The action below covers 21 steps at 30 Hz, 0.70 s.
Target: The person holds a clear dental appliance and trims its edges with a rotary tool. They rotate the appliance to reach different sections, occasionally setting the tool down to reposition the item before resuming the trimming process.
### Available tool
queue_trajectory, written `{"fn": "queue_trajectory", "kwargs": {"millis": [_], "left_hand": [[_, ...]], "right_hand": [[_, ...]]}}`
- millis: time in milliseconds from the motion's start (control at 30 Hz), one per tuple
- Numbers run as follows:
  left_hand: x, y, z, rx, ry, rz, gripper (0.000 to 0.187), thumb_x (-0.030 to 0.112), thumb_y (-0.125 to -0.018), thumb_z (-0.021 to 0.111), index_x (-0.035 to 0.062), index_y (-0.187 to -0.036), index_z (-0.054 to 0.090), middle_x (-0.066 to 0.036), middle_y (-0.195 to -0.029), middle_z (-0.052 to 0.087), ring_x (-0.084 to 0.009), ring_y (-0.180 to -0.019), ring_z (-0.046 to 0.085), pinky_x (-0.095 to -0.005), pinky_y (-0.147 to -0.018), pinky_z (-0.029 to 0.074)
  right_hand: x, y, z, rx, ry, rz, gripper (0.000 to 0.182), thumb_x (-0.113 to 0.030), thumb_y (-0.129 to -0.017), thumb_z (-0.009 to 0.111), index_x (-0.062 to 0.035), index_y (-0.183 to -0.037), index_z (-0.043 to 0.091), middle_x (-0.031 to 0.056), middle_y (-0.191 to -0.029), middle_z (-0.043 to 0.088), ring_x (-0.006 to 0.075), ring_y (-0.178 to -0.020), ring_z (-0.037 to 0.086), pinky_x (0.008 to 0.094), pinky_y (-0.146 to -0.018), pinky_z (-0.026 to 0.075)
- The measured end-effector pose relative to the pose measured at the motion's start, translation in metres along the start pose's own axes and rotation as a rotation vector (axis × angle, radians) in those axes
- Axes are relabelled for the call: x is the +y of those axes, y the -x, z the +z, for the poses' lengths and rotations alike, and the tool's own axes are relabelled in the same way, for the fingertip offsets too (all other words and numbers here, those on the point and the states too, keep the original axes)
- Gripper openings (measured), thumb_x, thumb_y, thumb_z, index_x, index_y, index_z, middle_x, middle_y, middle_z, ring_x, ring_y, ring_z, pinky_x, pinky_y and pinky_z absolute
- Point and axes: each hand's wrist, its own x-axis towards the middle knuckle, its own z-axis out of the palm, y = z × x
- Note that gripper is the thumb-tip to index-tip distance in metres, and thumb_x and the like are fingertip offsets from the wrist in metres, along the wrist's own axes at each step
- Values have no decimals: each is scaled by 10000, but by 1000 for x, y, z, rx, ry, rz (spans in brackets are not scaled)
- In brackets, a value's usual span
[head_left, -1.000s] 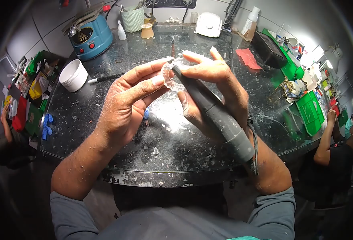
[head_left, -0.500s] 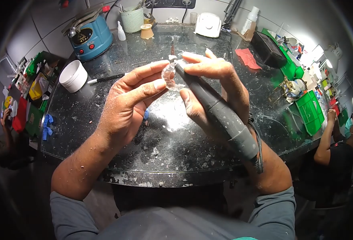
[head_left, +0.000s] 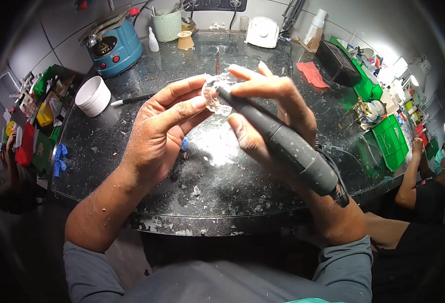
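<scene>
Between the fingertips and thumb of my left hand (head_left: 159,123) is a clear, curved plastic piece (head_left: 210,96) that looks like a dental plate. My right hand (head_left: 285,103) is closed around a black rotary handpiece (head_left: 298,149), its cable end slanting toward my right forearm. The handpiece's nose meets or overlaps the near right part of the clear piece; its tip is too small to make out. Both hands are raised over the middle of the dusty black bench (head_left: 182,202).
A white tub (head_left: 92,98) and a blue machine (head_left: 116,53) stand at the left. A black pen-like tool (head_left: 131,99) lies beside the tub. At the back are a pale green holder (head_left: 167,26) and a white box (head_left: 262,32). Green trays (head_left: 390,144) line the right; co-workers sit on both sides.
The clear piece has turned in my left fingers, showing more of its curve. The handpiece's rear end has swung right and slightly down with my right hand. A limb appears at lower right.
</scene>
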Motion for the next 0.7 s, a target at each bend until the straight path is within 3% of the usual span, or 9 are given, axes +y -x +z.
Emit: {"fn": "queue_trajectory", "kwargs": {"millis": [100,133,233,267,300,433,533,633,700], "left_hand": [[2,0,0,-8,25,-23,376,69,-918,581,-31,-1272,501,-147,-1162,618,-208,-1087,616,-337,-993,483],[2,0,0,-16,44,-26,384,68,-918,578,-35,-1278,493,-147,-1158,619,-210,-1085,617,-337,-992,483],[2,0,2,-19,83,-25,380,59,-911,585,-48,-1265,497,-152,-1147,620,-206,-1072,616,-345,-1000,477],[2,0,3,-14,100,-19,369,50,-904,594,-58,-1247,509,-157,-1141,622,-200,-1062,615,-352,-1008,471],[2,0,3,-10,99,-20,369,50,-904,594,-58,-1247,509,-157,-1141,622,-200,-1062,615,-352,-1008,471],[-2,2,2,-50,182,-45,387,35,-898,592,-38,-1263,487,-134,-1131,608,-197,-1075,604,-354,-1010,469],[-6,4,4,-102,91,-58,448,165,-915,571,-48,-1292,458,-139,-1216,570,-197,-1143,565,-355,-1046,421],[-4,3,7,-98,139,-74,314,89,-910,580,-26,-1199,542,-114,-1104,616,-183,-1058,600,-360,-1025,447],[-6,4,3,-100,87,-66,360,116,-914,568,-40,-1234,512,-137,-1169,592,-196,-1090,590,-359,-1030,440]], "right_hand": [[1,1,0,59,-13,86,370,15,-802,646,-4,-1148,516,117,-1101,607,259,-1129,597,485,-1088,321],[-6,0,0,94,-51,161,373,-15,-835,669,-1,-1164,494,119,-1100,601,228,-1089,605,409,-1017,419],[-5,-2,5,202,-129,215,338,-62,-854,691,4,-1140,523,103,-1107,597,202,-1040,609,348,-909,490],[-2,-4,1,166,24,103,346,-69,-815,732,5,-1108,562,83,-1074,609,202,-978,619,329,-837,509],[-1,-6,-1,166,20,104,346,-69,-815,732,5,-1108,562,83,-1074,609,202,-978,619,329,-837,509],[1,-4,8,25,195,-212,328,-9,-709,785,-28,-999,632,53,-942,653,223,-873,618,343,-783,502],[1,-2,9,23,260,-238,328,18,-679,791,-48,-969,653,36,-890,674,224,-839,617,340,-775,495],[-2,-1,8,14,275,-140,269,-123,-740,692,-152,-1008,686,-19,-889,663,183,-877,606,335,-817,426],[-2,-2,7,-13,295,-135,267,-133,-737,693,-165,-1001,688,-35,-872,663,171,-871,603,333,-820,419]]}}
